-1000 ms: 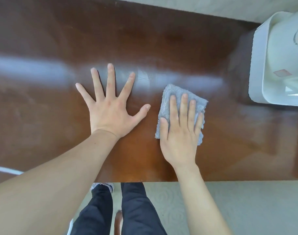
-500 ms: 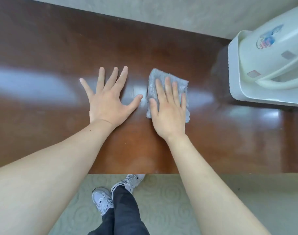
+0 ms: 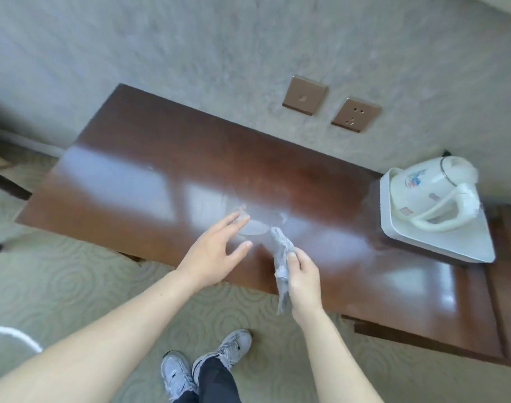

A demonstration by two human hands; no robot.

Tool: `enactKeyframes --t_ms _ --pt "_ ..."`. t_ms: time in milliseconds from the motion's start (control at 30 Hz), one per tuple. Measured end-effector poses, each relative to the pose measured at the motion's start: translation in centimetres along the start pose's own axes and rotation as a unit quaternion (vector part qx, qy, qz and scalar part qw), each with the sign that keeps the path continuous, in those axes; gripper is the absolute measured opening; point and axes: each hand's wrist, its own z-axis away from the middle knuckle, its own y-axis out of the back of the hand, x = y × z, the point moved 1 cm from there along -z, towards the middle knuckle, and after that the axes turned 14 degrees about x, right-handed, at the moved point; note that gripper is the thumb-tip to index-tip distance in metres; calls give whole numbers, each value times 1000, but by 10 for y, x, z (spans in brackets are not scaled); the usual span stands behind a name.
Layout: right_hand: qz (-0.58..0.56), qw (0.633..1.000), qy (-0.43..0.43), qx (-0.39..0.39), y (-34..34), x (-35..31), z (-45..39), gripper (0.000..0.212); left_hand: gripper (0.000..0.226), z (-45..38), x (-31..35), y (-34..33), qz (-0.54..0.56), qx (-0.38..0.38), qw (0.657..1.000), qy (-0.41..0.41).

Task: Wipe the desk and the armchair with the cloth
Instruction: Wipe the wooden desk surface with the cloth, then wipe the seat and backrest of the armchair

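Observation:
The glossy dark brown desk [image 3: 149, 170] stretches from the left to the right of the view, against the wall. My right hand [image 3: 302, 279] is lifted above the desk's front edge and pinches the grey cloth [image 3: 282, 257], which hangs bunched and blurred. My left hand [image 3: 216, 251] hovers just left of the cloth with its fingers spread and nothing in it. Of the armchair I see only a dark leg at the far left [image 3: 7, 184].
A white kettle [image 3: 431, 193] stands on a white tray [image 3: 452, 248] at the desk's right end. Two brown wall plates [image 3: 356, 114] sit above the desk. Patterned carpet [image 3: 59, 286] lies in front, with my shoes [image 3: 207, 362] on it.
Both hands have come up off the desk. The cloth, pressed flat under my right palm before, now hangs pinched in my right hand. The view has pulled back and up.

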Motion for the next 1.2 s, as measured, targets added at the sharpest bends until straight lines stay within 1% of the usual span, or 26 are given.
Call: enactKeyframes --t_ms 33,100,167,200,233,333,400,467,500,567,667,733,767,800,833,867,933,1000,1067,1100,1133,1200 --pt "-85 995 -31 -40 4 -22 10 25 61 9 5 13 14 9 1000 16" --pt "-206 962 -92 -152 14 -60 34 23 68 25 20 40 57 31 997 38" --pt "-269 919 -125 -262 25 -90 60 31 82 43 39 70 112 64 991 47" --pt "-282 896 -124 -320 32 -103 74 35 84 53 51 86 139 89 985 50" --pt "-286 876 -114 -372 39 -116 86 37 79 64 62 102 167 115 978 52" --pt "-257 841 -57 -473 54 -147 123 41 48 98 87 148 211 159 962 61" --pt "-213 819 -3 -532 59 -164 148 49 45 127 97 170 224 180 954 82" --pt "-164 795 44 -582 67 -176 167 65 46 163 108 185 235 211 943 105" --pt "-130 780 77 -608 70 -181 173 71 46 183 115 189 231 226 939 115" --pt "-58 739 129 -659 76 -183 187 73 45 229 133 188 213 267 930 140" --pt "4 674 165 -720 85 -178 207 73 42 290 162 181 168 345 908 167" --pt "57 630 204 -747 91 -170 226 81 37 326 184 168 162 381 889 196" --pt "81 611 221 -756 94 -165 238 79 35 344 194 160 167 400 877 209" --pt "102 597 235 -760 97 -158 251 69 33 362 203 152 169 421 864 217" --pt "115 584 247 -765 100 -151 263 55 33 379 211 146 171 442 851 225" --pt "123 570 245 -775 103 -143 277 46 34 396 220 142 173 465 836 235" --pt "119 551 210 -799 109 -129 304 47 40 432 234 139 179 518 793 264" --pt "101 530 143 -829 115 -115 332 50 46 471 244 138 175 560 755 294" --pt "82 513 91 -850 120 -102 360 50 56 511 253 135 189 566 735 321" --pt "75 510 77 -854 123 -95 375 50 59 531 256 133 212 561 729 331" --pt "69 510 64 -855 126 -88 390 50 56 550 259 131 235 554 721 342" --pt "66 496 47 -865 133 -71 420 53 39 585 259 128 268 567 697 348"
